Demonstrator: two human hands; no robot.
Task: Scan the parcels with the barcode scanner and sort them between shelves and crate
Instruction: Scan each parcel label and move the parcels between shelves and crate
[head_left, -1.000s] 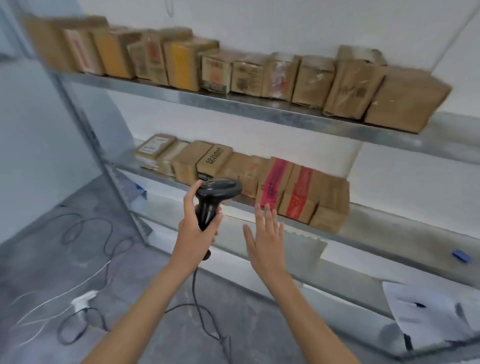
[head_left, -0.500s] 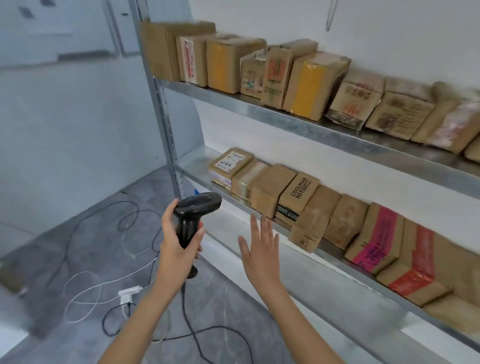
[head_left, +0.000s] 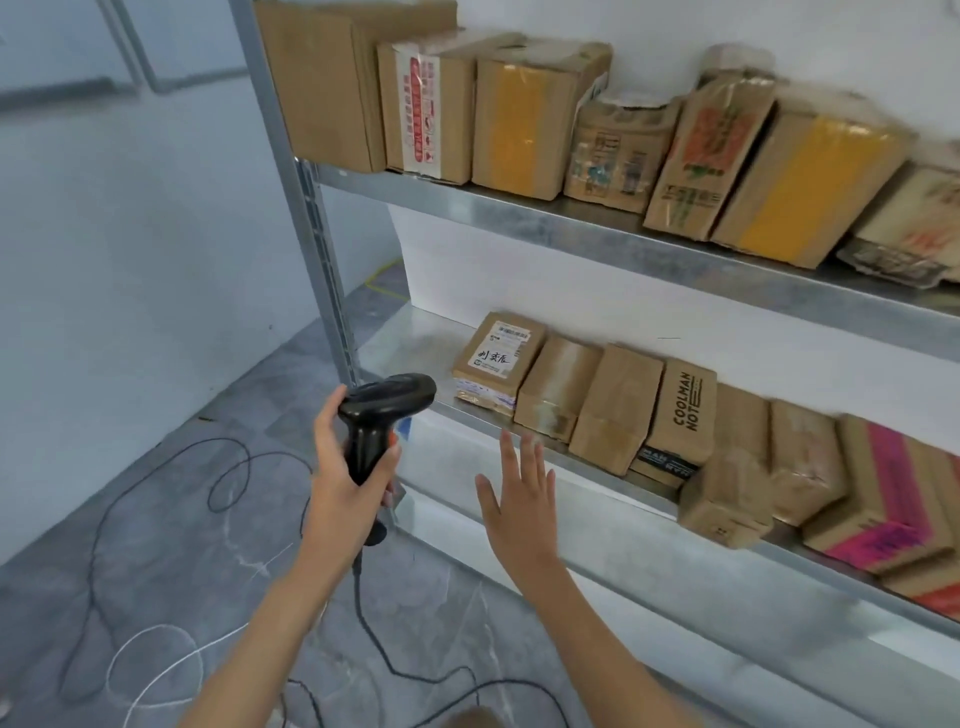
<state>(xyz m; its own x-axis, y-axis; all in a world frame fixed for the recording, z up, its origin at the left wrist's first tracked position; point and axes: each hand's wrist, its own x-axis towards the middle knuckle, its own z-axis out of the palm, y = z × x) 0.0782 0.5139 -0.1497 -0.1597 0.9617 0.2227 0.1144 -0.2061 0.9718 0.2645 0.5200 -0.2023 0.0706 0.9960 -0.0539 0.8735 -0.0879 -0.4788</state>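
Note:
My left hand (head_left: 345, 480) grips the handle of a black barcode scanner (head_left: 382, 413), whose head points right toward the lower shelf (head_left: 415, 338). My right hand (head_left: 519, 501) hovers flat with spread fingers just in front of that shelf's edge, holding nothing. Nearest the scanner lies a small brown parcel with a white handwritten label (head_left: 496, 358). Beside it stand several more cardboard parcels, one printed COOLMAN NOTE (head_left: 680, 415) and one with pink tape (head_left: 883, 488). The upper shelf (head_left: 545, 218) carries a row of upright parcels, two with yellow tape (head_left: 519, 124).
A grey metal upright post (head_left: 306, 208) marks the rack's left end. Black and white cables (head_left: 156, 499) loop over the grey floor to the left and below my arms. The scanner's cord (head_left: 374, 634) trails down to the floor. A pale wall (head_left: 130, 234) stands left.
The view has swung left along the rack, bringing its left post and leftmost parcels into sight. Both hands kept their poses: the left holding the scanner, the right flat and empty.

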